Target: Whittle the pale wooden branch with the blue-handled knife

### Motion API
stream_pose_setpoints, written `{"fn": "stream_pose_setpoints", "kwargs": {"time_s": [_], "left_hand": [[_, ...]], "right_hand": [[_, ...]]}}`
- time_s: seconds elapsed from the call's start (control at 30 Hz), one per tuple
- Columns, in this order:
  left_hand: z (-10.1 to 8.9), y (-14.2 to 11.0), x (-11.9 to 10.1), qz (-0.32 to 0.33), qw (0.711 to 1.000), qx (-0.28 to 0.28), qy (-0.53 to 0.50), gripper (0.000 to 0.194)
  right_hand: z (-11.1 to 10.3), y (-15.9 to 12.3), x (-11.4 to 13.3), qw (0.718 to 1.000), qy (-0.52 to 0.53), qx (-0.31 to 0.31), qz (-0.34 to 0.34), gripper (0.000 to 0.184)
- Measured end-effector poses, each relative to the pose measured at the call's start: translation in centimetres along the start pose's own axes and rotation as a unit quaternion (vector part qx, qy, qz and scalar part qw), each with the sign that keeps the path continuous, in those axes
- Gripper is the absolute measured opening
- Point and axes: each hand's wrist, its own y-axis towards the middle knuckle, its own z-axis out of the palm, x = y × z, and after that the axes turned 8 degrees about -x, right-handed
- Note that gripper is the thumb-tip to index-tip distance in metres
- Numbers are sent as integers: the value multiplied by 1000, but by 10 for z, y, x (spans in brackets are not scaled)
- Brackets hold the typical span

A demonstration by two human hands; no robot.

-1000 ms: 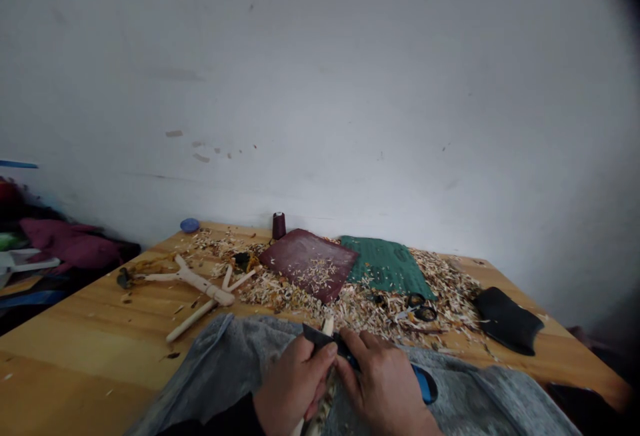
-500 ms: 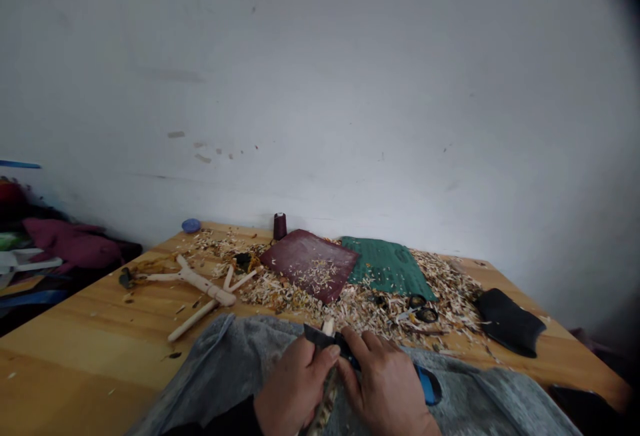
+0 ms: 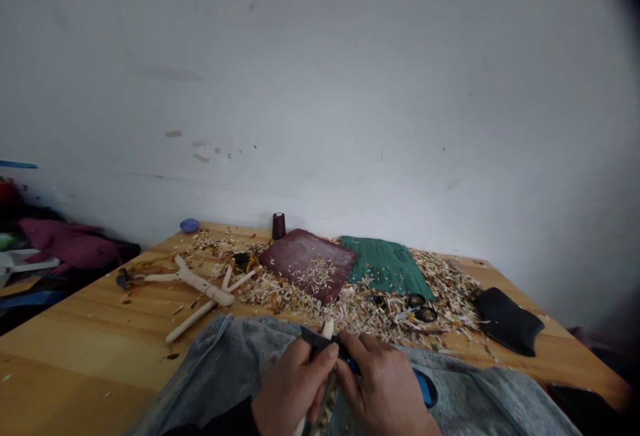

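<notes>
As I follow from afar through the head camera, the left hand (image 3: 293, 393) is closed around a pale carved stick (image 3: 327, 329), held near upright above the grey lap cloth (image 3: 240, 356). The right hand (image 3: 385, 389) grips a blue-handled knife (image 3: 425, 388), its dark blade (image 3: 316, 337) at the stick's upper end. I'd keep the cuts shallow, the edge angled away from the fingers.

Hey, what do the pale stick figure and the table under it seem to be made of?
The pale stick figure looks like bare carved wood: matte, unpainted, with a pale, fibrous surface. The table looks like light, possibly pine, wood with a clear finish, judging by its visible grain, joined strips and soft sheen.
</notes>
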Motion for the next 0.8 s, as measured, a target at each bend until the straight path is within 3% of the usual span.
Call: {"fn": "stream_pose_setpoints", "kwargs": {"time_s": [0.13, 0.37, 0.8], "left_hand": [[2, -1, -2, -27, 999, -13, -44, 50], [5, -4, -13, -51, 998, -41, -18, 55], [1, -4, -12, -10, 1000, 1, -11, 52]], "right_hand": [[3, -1, 0, 998, -53, -22, -1, 30], [5, -1, 0, 993, -109, -52, -15, 28], [4, -1, -5, 998, -56, -42, 0, 32]]}}
